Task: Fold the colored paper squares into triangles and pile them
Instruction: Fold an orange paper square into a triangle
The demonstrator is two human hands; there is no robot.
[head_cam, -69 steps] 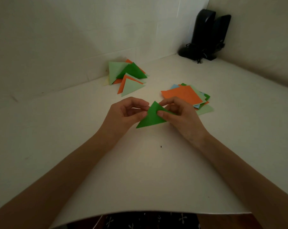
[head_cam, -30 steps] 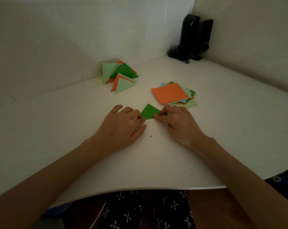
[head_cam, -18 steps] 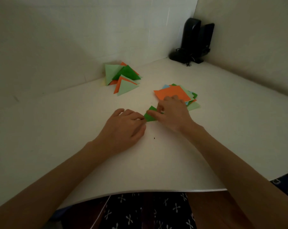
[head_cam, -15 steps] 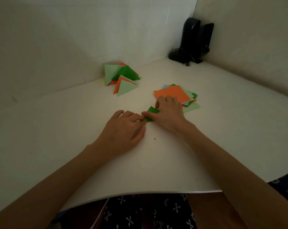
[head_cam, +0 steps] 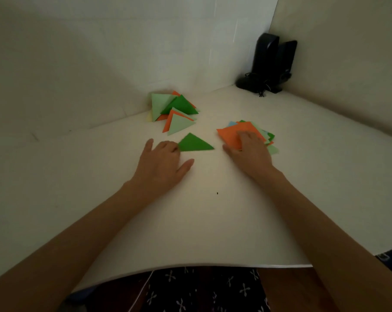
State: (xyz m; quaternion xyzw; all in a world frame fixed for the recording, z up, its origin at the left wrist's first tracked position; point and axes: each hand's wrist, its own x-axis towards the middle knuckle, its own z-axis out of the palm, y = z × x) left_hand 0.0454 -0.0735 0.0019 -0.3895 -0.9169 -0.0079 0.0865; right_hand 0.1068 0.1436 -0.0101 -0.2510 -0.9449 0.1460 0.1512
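Hands are resting low on the white table (head_cam: 201,221), both with fingers loosely extended and neither gripping anything. Half a second ago both were crowding over the green triangle (head_cam: 193,144) and hiding most of it. Now the right hand (head_cam: 250,154) is lying apart from it, to the right, its straight fingers pressing on the orange square (head_cam: 228,135) that is topping the stack of squares (head_cam: 272,150). Its thumb is pointing left toward the triangle without touching it. The left hand (head_cam: 162,164) is staying close, its fingertips (head_cam: 173,147) touching only the triangle's left corner and its thumb spreading right over bare table. About two seconds ago the triangle was being held up between both hands. Now it is lying flat and fully uncovered between them, near the pile of triangles (head_cam: 174,111), on the person's side of it. It is showing a dark green face, with its long edge running along the near side and its apex pointing away toward the pile. The pile is mixing light green, dark green and orange pieces, loosely overlapping by the wall. Blue and green edges are sticking out from under the orange square. Two black speakers (head_cam: 271,61) are standing in the far corner.
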